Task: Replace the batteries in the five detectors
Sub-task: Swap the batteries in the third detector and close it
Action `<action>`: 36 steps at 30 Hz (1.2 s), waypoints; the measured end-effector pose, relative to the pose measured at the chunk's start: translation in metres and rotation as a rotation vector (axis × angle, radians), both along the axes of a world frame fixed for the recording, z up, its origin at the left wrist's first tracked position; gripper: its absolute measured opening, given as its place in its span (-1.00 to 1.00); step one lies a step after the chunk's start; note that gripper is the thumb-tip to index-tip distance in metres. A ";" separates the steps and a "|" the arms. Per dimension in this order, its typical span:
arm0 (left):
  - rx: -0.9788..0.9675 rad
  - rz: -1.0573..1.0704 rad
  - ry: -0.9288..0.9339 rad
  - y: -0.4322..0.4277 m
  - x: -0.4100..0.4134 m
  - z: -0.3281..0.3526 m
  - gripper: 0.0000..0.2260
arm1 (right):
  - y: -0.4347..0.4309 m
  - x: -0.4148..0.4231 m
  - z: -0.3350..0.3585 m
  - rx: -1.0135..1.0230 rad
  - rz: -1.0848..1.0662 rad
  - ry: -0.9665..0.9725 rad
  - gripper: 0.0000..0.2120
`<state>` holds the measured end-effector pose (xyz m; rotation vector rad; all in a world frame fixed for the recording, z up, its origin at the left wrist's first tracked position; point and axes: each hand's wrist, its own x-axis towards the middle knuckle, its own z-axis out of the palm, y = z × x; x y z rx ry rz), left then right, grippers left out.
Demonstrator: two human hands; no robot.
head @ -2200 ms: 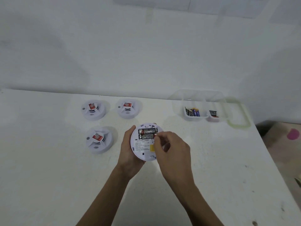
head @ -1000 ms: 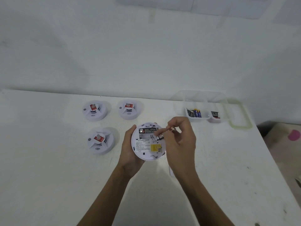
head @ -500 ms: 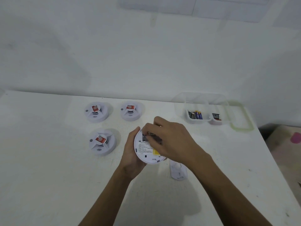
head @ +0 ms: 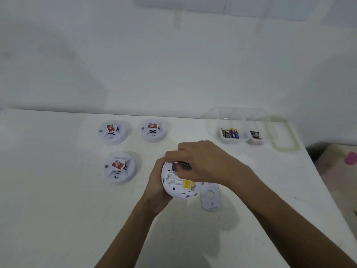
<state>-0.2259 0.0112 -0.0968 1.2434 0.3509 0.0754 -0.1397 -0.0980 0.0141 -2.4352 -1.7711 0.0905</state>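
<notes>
**Battery bay access: fourth visible unit in hand**

Head view. The left hand (head: 156, 183) wraps its fingers and thumb round the left rim of a round white plastic detector (head: 180, 189). The unit is raised just off the white table (head: 58, 209) near mid-surface, back face up. This grip keeps the bay level and braces the unit against force applied from the other side.

The right hand (head: 202, 163) arches over the far part of the unit. Its fingers are bent, with the tips bunched on a dark cylindrical battery (head: 183, 165) seated in the bay. The hand covers the contact point, so it cannot be told whether the tips pinch the cell or only bear on it. The step in hand is judged to be battery extraction or seating.

A flat white plastic bay cover (head: 210, 198) lies on the table just right of the unit, clear of the work and within reach for refitting.

Three more domed white detectors rest face up, each with a red label. Two sit toward the far edge, left of centre (head: 112, 132) (head: 153, 130), and one is nearer, below them (head: 118, 167). A fifth unit is not in view.

A clear plastic divided box (head: 212, 128) stands at the far right corner. It holds loose batteries (head: 230, 133) in one section and a few (head: 255, 135) in the next. Its green-rimmed lid (head: 286, 149) lies beside it. The path from the unit to the box is open, but the right forearm crosses above the cover.
</notes>
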 end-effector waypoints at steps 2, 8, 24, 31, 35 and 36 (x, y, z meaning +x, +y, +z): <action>0.009 0.006 0.043 -0.001 0.003 0.002 -0.55 | -0.001 0.001 0.001 0.013 0.009 0.012 -0.82; -0.265 0.042 -0.100 0.000 -0.002 0.012 -0.53 | -0.005 0.003 -0.005 0.133 0.011 0.011 -0.83; -0.617 -0.131 0.028 -0.019 0.014 0.025 -0.45 | -0.062 0.045 0.024 0.233 -0.374 0.748 -0.80; -0.654 -0.146 0.044 -0.039 0.038 0.027 -0.44 | -0.108 0.130 0.013 0.133 -0.567 0.751 -0.86; -0.628 -0.153 0.064 -0.050 0.052 0.030 -0.45 | -0.135 0.197 -0.009 0.011 -0.668 0.604 -0.85; -0.626 -0.156 0.061 -0.053 0.054 0.029 -0.45 | -0.139 0.211 -0.016 -0.021 -0.684 0.556 -0.87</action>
